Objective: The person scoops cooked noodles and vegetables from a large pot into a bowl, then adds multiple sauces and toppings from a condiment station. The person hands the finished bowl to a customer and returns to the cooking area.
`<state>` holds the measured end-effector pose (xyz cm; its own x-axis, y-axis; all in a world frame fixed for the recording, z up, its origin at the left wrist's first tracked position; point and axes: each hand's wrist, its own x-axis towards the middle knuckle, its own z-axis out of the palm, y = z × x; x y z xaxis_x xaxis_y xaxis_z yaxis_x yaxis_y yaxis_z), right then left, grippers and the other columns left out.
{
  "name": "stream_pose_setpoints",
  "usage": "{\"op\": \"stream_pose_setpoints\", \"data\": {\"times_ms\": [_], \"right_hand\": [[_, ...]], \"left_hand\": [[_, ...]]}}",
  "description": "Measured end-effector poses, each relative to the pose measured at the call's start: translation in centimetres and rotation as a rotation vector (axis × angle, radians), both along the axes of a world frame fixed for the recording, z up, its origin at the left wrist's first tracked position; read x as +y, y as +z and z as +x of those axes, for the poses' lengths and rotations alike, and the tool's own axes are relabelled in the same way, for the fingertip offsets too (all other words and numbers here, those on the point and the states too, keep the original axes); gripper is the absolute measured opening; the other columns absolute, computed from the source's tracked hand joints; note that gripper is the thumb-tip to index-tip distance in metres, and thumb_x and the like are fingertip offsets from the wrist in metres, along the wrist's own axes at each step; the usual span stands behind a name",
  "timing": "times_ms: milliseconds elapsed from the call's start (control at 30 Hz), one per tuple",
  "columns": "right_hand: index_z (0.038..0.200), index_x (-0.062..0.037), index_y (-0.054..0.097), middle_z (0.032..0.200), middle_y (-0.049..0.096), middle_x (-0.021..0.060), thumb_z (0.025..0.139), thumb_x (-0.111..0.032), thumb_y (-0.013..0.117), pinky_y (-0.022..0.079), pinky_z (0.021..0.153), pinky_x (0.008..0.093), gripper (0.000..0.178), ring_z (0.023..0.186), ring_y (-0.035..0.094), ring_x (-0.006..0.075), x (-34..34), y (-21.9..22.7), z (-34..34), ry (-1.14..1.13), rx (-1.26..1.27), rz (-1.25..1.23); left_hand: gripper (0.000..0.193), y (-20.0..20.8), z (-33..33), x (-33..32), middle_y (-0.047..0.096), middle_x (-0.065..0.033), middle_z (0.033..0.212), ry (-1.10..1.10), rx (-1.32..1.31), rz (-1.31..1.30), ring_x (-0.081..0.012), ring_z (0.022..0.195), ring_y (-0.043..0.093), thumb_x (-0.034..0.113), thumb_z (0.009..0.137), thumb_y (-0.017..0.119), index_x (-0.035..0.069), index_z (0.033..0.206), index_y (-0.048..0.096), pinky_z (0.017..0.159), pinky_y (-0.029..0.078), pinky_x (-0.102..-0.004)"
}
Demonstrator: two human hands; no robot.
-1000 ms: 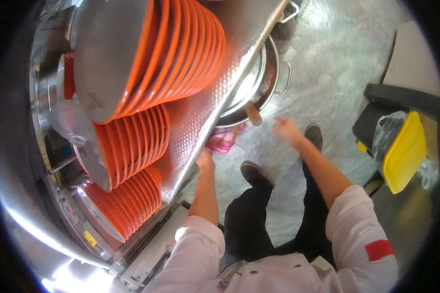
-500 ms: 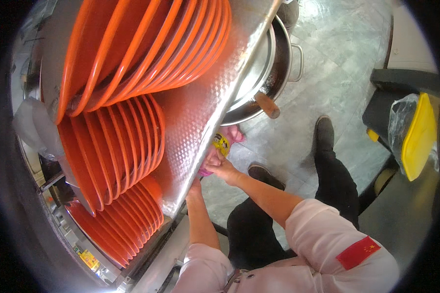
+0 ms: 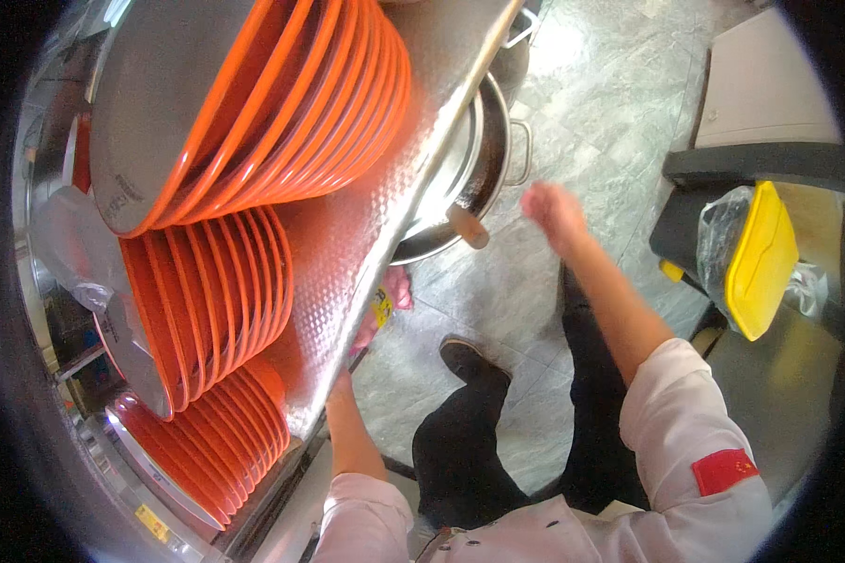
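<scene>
My left hand (image 3: 341,383) reaches under the front edge of the metal shelf (image 3: 371,244), which hides its fingers. Close to it is a pink package with a yellow label (image 3: 382,305), partly covered by the shelf. Whether that hand grips the package is hidden. My right hand (image 3: 556,218) is raised over the floor, apart from the package. Motion smears its fingers, and nothing can be made out in it. To its left stands a large steel pot (image 3: 502,141) with a side handle. A wooden handle (image 3: 468,226) sticks out over the pot's near rim.
Stacks of orange-rimmed plates (image 3: 282,122) stand on edge along the shelf at left. A clear plastic bag (image 3: 75,249) hangs beside them. At right are a dark bin (image 3: 683,220) with a yellow lid (image 3: 765,263) and a pale cabinet (image 3: 770,89). Grey tiles (image 3: 498,291) cover the floor.
My right hand has left the pink package and swung up and to the right. My left hand stays by the package, now further under the shelf edge. The whole view has shifted slightly.
</scene>
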<state>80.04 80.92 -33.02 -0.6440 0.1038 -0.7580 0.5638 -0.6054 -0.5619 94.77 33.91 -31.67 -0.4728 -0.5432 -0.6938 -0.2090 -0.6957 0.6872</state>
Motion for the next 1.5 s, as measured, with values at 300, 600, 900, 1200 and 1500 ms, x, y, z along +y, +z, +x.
{"op": "stream_pose_setpoints", "data": {"times_ms": [300, 600, 900, 1200, 1500], "right_hand": [[0.085, -0.0073, 0.052, 0.07, 0.052, 0.0001, 0.092, -0.024, 0.049, 0.043, 0.06, 0.0276, 0.019, 0.063, 0.05, 0.0136, 1.3, 1.9, -5.5, -0.045, 0.019, -0.205], [0.08, -0.0059, 0.047, 0.069, 0.046, 0.0026, 0.089, -0.016, 0.046, 0.04, 0.047, 0.0286, 0.014, 0.055, 0.045, 0.0125, -1.9, -0.4, 2.0, -0.027, -0.096, -0.097], [0.084, -0.0044, 0.045, 0.074, 0.048, 0.0047, 0.09, -0.016, 0.046, 0.044, 0.052, 0.0327, 0.014, 0.058, 0.048, 0.0147, 4.0, 0.3, 6.7, 0.099, -0.193, 0.094], [0.085, -0.0033, 0.047, 0.072, 0.05, 0.0039, 0.093, -0.019, 0.046, 0.043, 0.052, 0.0312, 0.017, 0.058, 0.048, 0.0132, 9.1, 1.1, 11.9, 0.083, -0.297, 0.06], [0.088, -0.0022, 0.049, 0.072, 0.052, 0.0048, 0.094, -0.019, 0.046, 0.046, 0.053, 0.0306, 0.018, 0.06, 0.052, 0.0153, 12.1, 1.2, 13.6, 0.139, -0.335, 0.117]], "left_hand": [[0.031, 1.3, 2.5, 3.2, 0.058, -0.0104, 0.111, -0.32, -0.28, 0.017, -0.0241, 0.098, 0.058, 0.02, 0.089, 0.049, 0.005, 0.115, 0.051, 0.083, 0.047, -0.0438], [0.027, 7.4, 4.8, 13.0, 0.061, -0.015, 0.092, -0.773, -0.573, -0.175, -0.0257, 0.074, 0.063, 0.009, 0.087, 0.052, -0.001, 0.113, 0.051, 0.061, 0.054, -0.0356], [0.021, 12.1, -0.3, 18.8, 0.062, -0.0083, 0.077, -1.173, -0.4, -0.637, -0.0144, 0.062, 0.057, 0.004, 0.084, 0.056, -0.003, 0.104, 0.058, 0.058, 0.049, -0.0282], [0.048, 12.4, -12.7, 30.7, 0.058, -0.0183, 0.098, -1.44, 0.036, -1.321, -0.0323, 0.087, 0.057, 0.002, 0.073, 0.061, 0.0, 0.12, 0.051, 0.076, 0.046, -0.0419], [0.068, 10.6, -17.6, 35.7, 0.039, -0.0266, 0.122, -1.892, -0.096, -1.552, -0.0404, 0.107, 0.048, 0.017, 0.07, 0.069, 0.019, 0.132, 0.041, 0.085, 0.044, -0.0442]]}}
